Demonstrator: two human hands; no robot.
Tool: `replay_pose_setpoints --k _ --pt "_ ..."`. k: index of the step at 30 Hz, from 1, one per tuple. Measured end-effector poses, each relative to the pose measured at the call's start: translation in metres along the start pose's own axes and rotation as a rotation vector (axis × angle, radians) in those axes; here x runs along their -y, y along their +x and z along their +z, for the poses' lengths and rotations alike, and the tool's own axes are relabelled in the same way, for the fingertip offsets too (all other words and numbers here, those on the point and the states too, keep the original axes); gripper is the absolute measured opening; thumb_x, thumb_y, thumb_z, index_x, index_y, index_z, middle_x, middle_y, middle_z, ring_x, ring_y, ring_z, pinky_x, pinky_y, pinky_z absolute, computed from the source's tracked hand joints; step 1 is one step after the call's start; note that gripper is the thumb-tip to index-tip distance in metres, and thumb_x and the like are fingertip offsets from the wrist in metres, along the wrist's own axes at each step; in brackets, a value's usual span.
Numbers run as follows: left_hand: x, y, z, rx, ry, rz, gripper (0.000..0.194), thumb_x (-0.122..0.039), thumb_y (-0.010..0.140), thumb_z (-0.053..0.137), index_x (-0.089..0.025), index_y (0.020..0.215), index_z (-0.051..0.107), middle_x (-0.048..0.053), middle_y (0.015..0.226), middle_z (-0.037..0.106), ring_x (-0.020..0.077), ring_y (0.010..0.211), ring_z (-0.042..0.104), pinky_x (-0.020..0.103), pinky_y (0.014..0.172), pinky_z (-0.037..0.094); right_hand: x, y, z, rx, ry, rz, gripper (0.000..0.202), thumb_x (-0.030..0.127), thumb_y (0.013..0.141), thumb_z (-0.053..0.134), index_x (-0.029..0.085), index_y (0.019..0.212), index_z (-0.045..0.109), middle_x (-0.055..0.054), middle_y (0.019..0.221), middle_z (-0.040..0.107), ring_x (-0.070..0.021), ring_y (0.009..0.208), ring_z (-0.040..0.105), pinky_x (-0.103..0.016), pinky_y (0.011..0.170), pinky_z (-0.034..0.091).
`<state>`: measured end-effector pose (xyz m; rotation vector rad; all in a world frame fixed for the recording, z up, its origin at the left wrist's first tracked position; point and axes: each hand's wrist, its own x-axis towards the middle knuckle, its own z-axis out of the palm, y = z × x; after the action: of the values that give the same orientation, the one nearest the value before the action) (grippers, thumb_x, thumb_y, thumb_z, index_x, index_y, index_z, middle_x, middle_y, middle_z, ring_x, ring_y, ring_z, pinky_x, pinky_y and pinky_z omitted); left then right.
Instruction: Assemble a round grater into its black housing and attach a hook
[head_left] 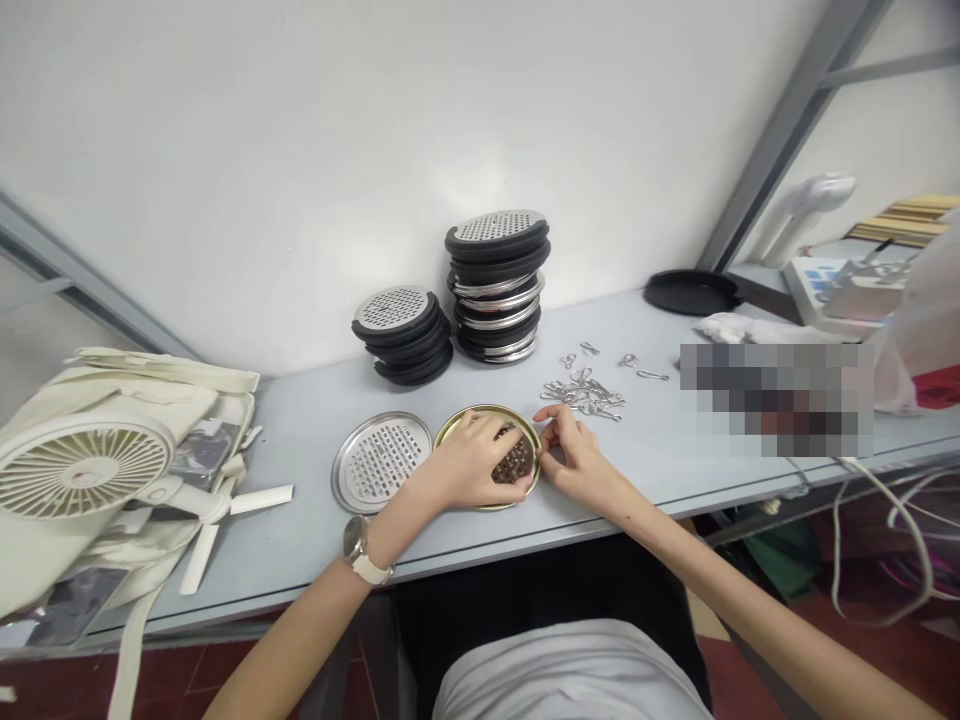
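Note:
My left hand (480, 462) lies over a round, shallow gold-rimmed tin (450, 437), its bent fingers and thumb gripping across the top. Between the fingers a dark brown, perforated-looking middle shows; the palm hides the rest. At the tin's right edge my right hand (574, 460) is closed, thumb and fingertips against the rim; whatever they pinch is too small to make out. Left of the tin, partly overlapped by it, is a silver perforated round lid (381, 462). Several small metal wire clips (589, 393) lie in a loose pile beyond my right hand.
Two stacks of round perforated lids with black rims, a short stack (401, 335) and a taller stack (499, 290), stand by the wall. A black round tray (691, 291) lies right. On the left are a white fan (82, 465) and a cream bag (217, 385). The table's front edge runs close below my hands.

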<state>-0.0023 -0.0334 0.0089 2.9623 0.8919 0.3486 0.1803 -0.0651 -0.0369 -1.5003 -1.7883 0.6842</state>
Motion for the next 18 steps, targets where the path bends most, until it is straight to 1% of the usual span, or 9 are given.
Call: replay_pose_setpoints --k 3,9,12,18 --pt "0.0010 0.0000 0.0025 -0.008 0.033 -0.026 0.039 -0.044 0.082 0.052 -0.018 0.111 0.057 0.010 0.107 0.059 0.0248 0.103 0.055 0.040 0.096 0.038 -0.0002 -0.0006 0.0003 0.003 -0.011 -0.003 0.037 0.015 0.072 0.044 0.023 0.108 0.036 0.000 0.080 0.056 -0.0242 0.084 0.051 -0.045 0.087 0.035" --pt "0.0014 0.0001 0.0025 -0.004 0.063 -0.014 0.042 -0.046 0.082 0.052 -0.018 0.113 0.056 0.010 0.105 0.057 0.0249 0.102 0.054 0.040 0.095 0.038 -0.0011 -0.0014 0.0010 -0.017 -0.036 -0.014 0.036 0.015 0.073 0.045 0.024 0.107 0.037 -0.001 0.081 0.057 -0.0245 0.084 0.051 -0.045 0.086 0.036" --pt "0.0012 -0.0004 0.0024 0.006 0.068 -0.020 0.042 -0.047 0.082 0.052 -0.018 0.113 0.056 0.010 0.106 0.057 0.0255 0.102 0.053 0.041 0.095 0.038 -0.0021 -0.0014 0.0010 -0.015 -0.033 -0.022 0.037 0.015 0.072 0.045 0.023 0.107 0.037 -0.001 0.080 0.057 -0.0243 0.084 0.051 -0.044 0.086 0.036" --pt "0.0004 -0.0007 0.0053 0.003 0.033 -0.080 0.049 -0.052 0.080 0.055 -0.020 0.117 0.054 0.010 0.112 0.055 0.0276 0.106 0.050 0.044 0.094 0.038 0.0009 -0.0026 -0.0002 -0.021 -0.038 -0.022 0.035 0.015 0.073 0.045 0.023 0.107 0.037 -0.002 0.081 0.058 -0.0249 0.084 0.051 -0.044 0.085 0.036"
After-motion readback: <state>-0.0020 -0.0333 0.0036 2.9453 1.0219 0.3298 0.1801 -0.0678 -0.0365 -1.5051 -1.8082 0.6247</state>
